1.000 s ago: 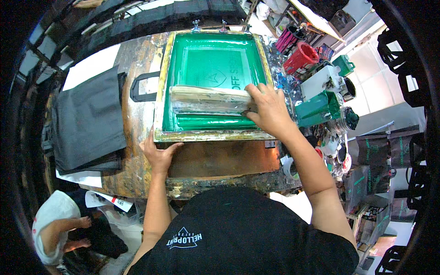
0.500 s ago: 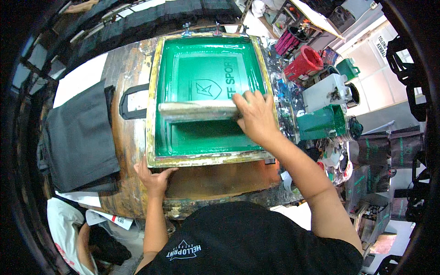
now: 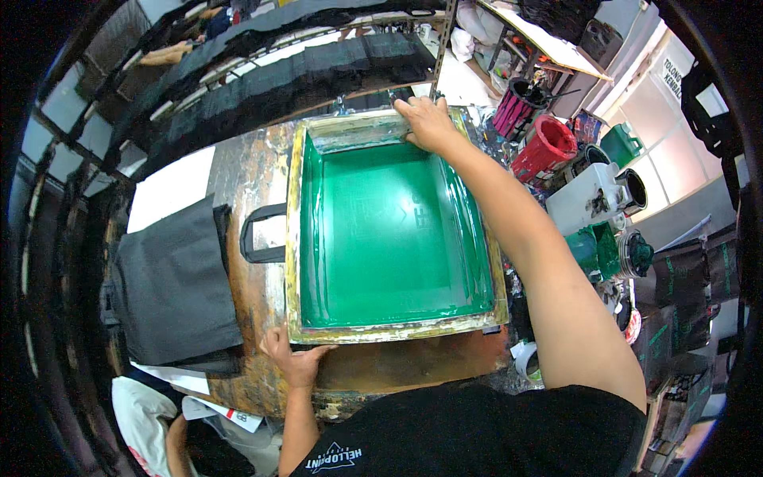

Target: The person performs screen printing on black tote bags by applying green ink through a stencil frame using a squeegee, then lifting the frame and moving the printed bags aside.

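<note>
Our right hand [image 3: 429,123] lies at the upper middle of the frame, fingers curled down over the squeegee [image 3: 358,131], gripping it at the far end of the screen [image 3: 393,238]. Half a second ago that hand and squeegee sat at mid-screen, and a second ago near the lower rail; they have travelled up the frame, leaving the green mesh glossy with ink and the printed mark only faint through it. Our left hand [image 3: 294,362] is spread narrow, thumb and fingers pressing the near rail at the lower left corner of the frame's wood (it has kept that post through all three views). The screen sits centre frame on the stained wooden table [image 3: 246,183].

Left of the screen a black bag [image 3: 171,286] lies flat, one strap loop [image 3: 262,234] reaching toward the rail; a white sheet [image 3: 171,187] shows above it. At the upper right stand a red bucket [image 3: 544,147] and a dark tub with pink stripes [image 3: 517,107]. Right of them is a green can [image 3: 620,143], then a white box-shaped container [image 3: 588,199] smeared with paint, and green-stained tins [image 3: 612,250] below. A white sign [image 3: 671,75] with dark lettering hangs at the far upper right. Black bags with green prints [image 3: 683,278] are stacked at the right edge. Another person's arm [image 3: 175,437] shows at the lower left.
</note>
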Action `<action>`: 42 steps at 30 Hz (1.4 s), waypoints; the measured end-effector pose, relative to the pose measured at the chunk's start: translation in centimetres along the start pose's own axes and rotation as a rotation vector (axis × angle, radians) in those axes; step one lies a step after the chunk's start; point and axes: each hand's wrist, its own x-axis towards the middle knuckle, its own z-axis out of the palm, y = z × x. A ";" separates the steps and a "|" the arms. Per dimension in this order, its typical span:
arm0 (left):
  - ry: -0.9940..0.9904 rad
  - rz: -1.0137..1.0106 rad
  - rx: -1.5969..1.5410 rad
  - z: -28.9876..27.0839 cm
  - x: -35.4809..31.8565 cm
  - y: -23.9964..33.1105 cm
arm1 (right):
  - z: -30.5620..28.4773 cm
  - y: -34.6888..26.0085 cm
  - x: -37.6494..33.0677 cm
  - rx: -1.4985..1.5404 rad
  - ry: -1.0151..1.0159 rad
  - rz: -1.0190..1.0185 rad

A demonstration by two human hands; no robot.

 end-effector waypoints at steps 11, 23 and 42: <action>-0.056 0.315 -0.014 -0.8 13.6 5.0 | -1.8 0.7 -0.4 0.029 0.064 0.037; -0.137 0.450 0.239 19.0 35.0 10.3 | 2.4 -1.7 -2.7 -0.080 0.364 0.031; 0.037 0.599 0.190 12.0 23.6 9.4 | -2.5 -7.4 -13.8 -0.073 0.217 0.012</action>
